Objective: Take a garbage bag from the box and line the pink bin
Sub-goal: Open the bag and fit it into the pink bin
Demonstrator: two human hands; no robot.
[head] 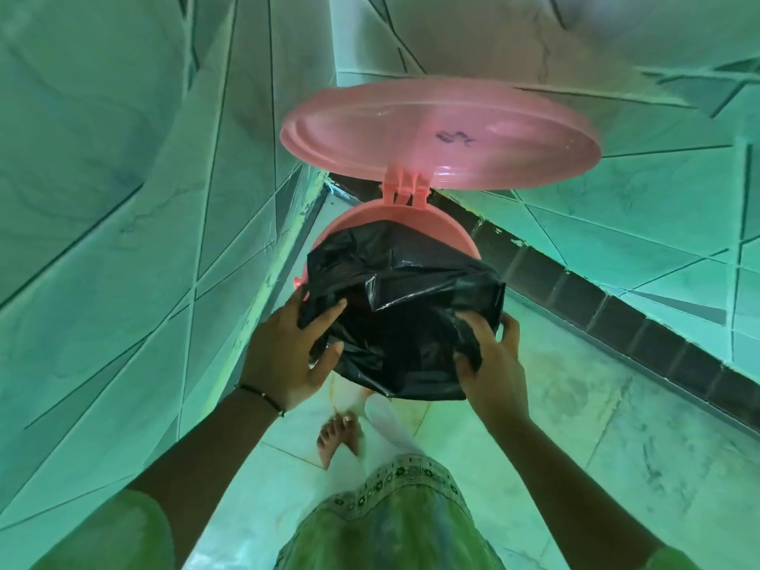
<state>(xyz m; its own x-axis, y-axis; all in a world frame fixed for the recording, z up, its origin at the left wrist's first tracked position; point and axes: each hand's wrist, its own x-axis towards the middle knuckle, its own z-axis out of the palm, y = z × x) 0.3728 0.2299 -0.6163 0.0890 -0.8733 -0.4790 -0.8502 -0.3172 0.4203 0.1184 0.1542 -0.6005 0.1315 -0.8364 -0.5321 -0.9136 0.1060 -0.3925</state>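
Bin (341, 224) is pink, sitting on the tiled floor (575, 425) in a corner between two green tiled walls, hinged lid (440, 137) swung fully up and standing open above the rim. Black garbage bag (403, 306) is over the mouth of the bin, crumpled and partly spread; far part of the bag is inside the back rim, near part bulges out toward the person and hides the front rim. Only the back arc of the pink rim shows, plus a small bit on the left side. Left hand (288, 347) grips the bag's left edge, fingers curled over the plastic and thumb pinched against it from the near side; thin dark bracelet (263, 399) on that wrist. Right hand (493, 364) grips the bag's right-near edge, thumb and fingers closed on a bunched fold, fingertips partly buried in the plastic. Both hands are at about rim height, one either side of the bag, well apart from each other. Can't tell whether the bag edge is folded over the rim anywhere. Bare foot (339, 438) is on the floor below the bag, close to the base of the bin, and a green patterned garment hem (395, 483) hangs at the bottom of frame.
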